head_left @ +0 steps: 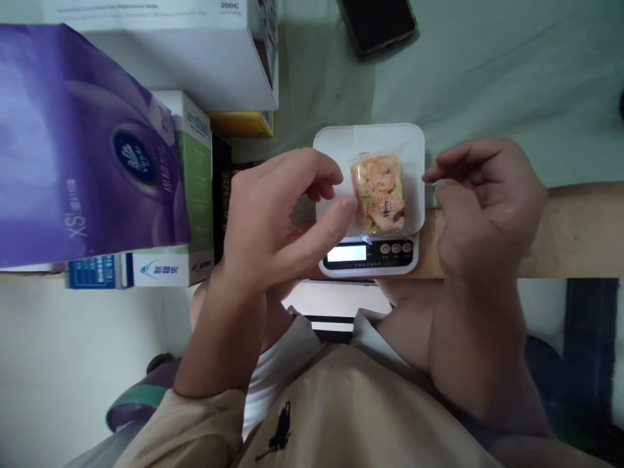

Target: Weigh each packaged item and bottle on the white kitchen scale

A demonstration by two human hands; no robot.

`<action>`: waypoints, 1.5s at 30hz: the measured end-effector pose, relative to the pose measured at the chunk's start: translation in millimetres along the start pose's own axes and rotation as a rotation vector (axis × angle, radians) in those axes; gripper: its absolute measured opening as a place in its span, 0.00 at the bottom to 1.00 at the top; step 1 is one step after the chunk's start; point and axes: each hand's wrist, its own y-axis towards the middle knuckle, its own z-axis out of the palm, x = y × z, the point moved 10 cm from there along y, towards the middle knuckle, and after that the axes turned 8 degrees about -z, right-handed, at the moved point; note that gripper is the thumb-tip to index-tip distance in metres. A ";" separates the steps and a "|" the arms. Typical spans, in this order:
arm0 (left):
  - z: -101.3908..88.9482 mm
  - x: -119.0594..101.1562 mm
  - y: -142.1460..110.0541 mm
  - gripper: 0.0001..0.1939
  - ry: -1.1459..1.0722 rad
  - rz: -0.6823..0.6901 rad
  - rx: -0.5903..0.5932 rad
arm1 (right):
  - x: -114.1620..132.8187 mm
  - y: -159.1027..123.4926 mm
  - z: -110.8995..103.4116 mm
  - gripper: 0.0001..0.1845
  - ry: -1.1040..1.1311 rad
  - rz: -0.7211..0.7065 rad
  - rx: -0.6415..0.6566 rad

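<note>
A clear-wrapped snack packet with orange print lies on the plate of a white kitchen scale. Pale nutty pieces show through its wrapper. The scale's display is lit, but its reading is washed out. My left hand hovers at the packet's left side, thumb and fingers apart and nothing between them. To the right of the scale is my right hand, its fingers loosely bent and the thumb close below them. No object shows in its fingers, and it stands clear of the packet.
On the left stand a purple bag, a green and white box, a blue box and a large white box. A dark phone lies at the back on the green cloth. The wooden table edge runs in front.
</note>
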 end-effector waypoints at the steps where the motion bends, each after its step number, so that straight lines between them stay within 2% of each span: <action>1: -2.4 -0.7 0.1 0.13 -0.010 0.020 -0.018 | 0.6 -0.4 0.8 0.13 -0.007 -0.001 0.013; 4: -6.4 -2.9 0.6 0.13 -0.041 0.064 -0.057 | 1.0 -1.3 2.4 0.13 -0.048 0.017 0.048; 6: -3.9 -4.3 0.7 0.14 -0.032 0.063 -0.042 | -1.5 -2.0 4.0 0.11 -0.104 0.051 0.084; 10: 11.6 -11.9 -2.1 0.19 -0.034 0.058 0.088 | -2.0 -3.0 8.8 0.13 -0.210 0.050 0.165; 13: 22.8 -21.5 -6.0 0.21 -0.103 0.091 0.171 | -1.0 -4.1 11.5 0.15 -0.206 0.027 0.202; 17: 35.7 -35.2 -11.8 0.19 -0.247 0.183 0.263 | -3.8 -4.7 2.7 0.18 -0.053 0.050 0.103; 22: 51.6 -46.0 -17.9 0.20 -0.241 0.221 0.391 | -21.6 -4.1 -16.5 0.25 0.093 0.095 -0.035; 24: 47.5 -49.5 -18.0 0.20 -0.233 0.214 0.380 | -34.6 -2.7 -27.7 0.26 0.067 0.101 -0.056; 26: 36.3 -46.0 -15.8 0.18 -0.169 0.157 0.311 | -48.8 -1.2 -43.3 0.26 0.021 0.087 -0.091; 29: 13.5 -22.8 -13.6 0.15 0.095 -0.013 0.165 | -68.1 -2.4 -64.4 0.28 -0.078 0.065 -0.143; 32: 0.7 8.7 -18.2 0.19 0.385 -0.156 0.129 | -79.0 -6.8 -64.0 0.29 -0.145 0.106 -0.109; 35: 3.1 32.6 -24.4 0.26 0.478 -0.234 0.184 | -75.9 -10.3 -51.2 0.24 -0.203 0.189 -0.046; 38: 9.9 42.3 -28.3 0.30 0.496 -0.285 0.218 | -60.5 -8.9 -46.4 0.16 -0.333 0.220 -0.030; 41: 3.8 43.9 -28.2 0.34 0.474 -0.353 0.107 | -47.0 -6.0 -48.2 0.12 -0.391 0.202 -0.059; 45: 2.1 36.2 -25.1 0.37 0.441 -0.307 0.059 | -42.9 -5.3 -43.3 0.13 -0.310 0.178 -0.051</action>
